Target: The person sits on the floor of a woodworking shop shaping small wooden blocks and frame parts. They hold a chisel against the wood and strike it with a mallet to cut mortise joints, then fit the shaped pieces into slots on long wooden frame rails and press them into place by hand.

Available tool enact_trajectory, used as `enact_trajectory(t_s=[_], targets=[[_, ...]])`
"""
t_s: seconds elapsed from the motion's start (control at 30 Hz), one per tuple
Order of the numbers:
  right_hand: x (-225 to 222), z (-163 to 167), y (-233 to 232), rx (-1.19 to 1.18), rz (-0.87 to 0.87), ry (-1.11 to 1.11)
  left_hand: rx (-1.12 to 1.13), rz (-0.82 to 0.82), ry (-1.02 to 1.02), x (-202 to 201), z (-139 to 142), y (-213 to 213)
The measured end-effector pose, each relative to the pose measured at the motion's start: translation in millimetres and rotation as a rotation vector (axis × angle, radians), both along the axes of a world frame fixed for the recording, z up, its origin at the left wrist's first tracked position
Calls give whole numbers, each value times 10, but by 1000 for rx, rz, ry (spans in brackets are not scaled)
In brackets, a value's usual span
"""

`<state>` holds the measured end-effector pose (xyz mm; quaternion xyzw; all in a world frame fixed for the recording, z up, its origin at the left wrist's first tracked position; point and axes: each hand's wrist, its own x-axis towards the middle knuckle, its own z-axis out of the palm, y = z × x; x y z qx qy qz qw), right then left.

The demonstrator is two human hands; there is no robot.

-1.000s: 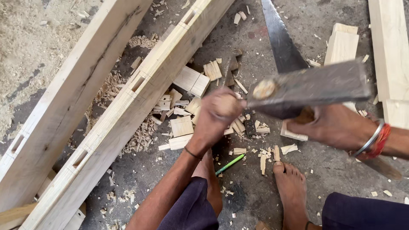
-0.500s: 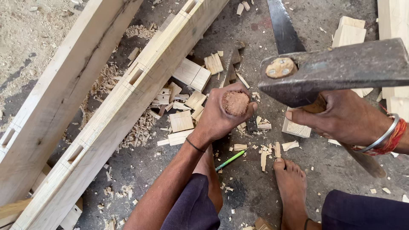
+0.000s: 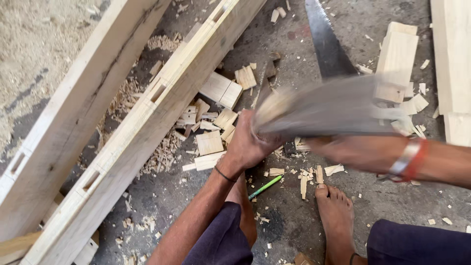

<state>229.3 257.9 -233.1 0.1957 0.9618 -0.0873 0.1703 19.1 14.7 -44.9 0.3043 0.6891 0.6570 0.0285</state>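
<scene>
We have swung the hammer (image 3: 333,110) back down: half a second ago its head was raised toward the right, sharp in view; now it is a motion blur just above the left hand (image 3: 248,142). The right hand (image 3: 358,152) has dropped lower and blurred with it.

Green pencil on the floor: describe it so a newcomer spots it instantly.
Start at the long pale wooden beam running diagonally across the left of the view, then drop to the person's left hand beside it. Just below that wrist, on the grey floor left of the bare foot, lies the green pencil. It is the only green thing among pale wood offcuts.
</scene>
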Motion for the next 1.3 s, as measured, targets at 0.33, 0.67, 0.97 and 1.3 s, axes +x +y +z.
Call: enact_trajectory(t_s=[0.33,0.67,0.97,1.3], targets=[[-13,93,-39,88,47,-127,-127,65,-115,50,-129,-13],[18,-112,48,4,35,-93,-53,43,-128,126,-67,-54],[66,-97,53,128,159,-114,-75,133,-39,57,153,-29],[109,-161,55,182,210,-74,-142,105,-47,91,74,22]])
